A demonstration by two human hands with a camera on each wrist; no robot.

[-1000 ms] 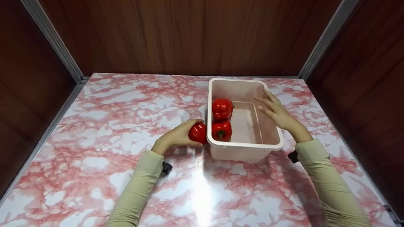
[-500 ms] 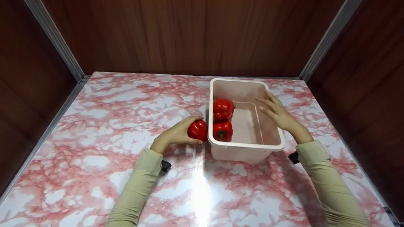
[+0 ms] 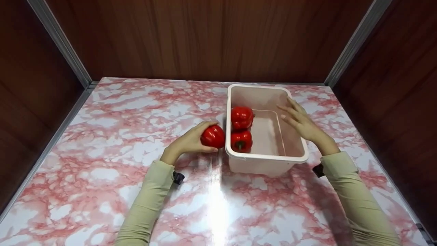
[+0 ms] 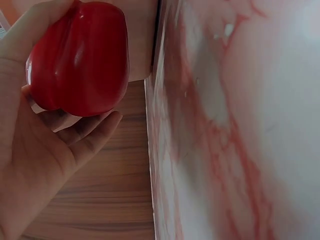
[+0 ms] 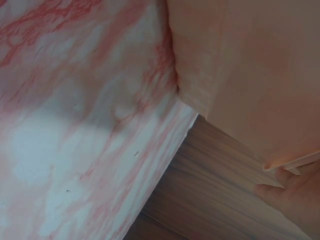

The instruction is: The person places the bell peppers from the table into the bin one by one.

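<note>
Lifted slightly since a moment ago, the red bell pepper (image 3: 213,136) sits gripped in the left hand (image 3: 188,142) beside the pink bin (image 3: 269,159), right hand (image 3: 302,121) fingers resting relaxed on its rim.

We see the bin (image 3: 266,157) open on top; two peppers (image 3: 241,129) crowd its left half, right half free. Right hand (image 3: 300,120) rests on the right rim. Left wall blocks the held pepper (image 3: 213,136); tabletop (image 3: 112,136) left is open.

On the desk (image 3: 102,164) the bin (image 3: 266,160) stands right of centre with two peppers (image 3: 241,118) inside along its left wall, a third pepper (image 3: 213,136) just outside that wall.
</note>
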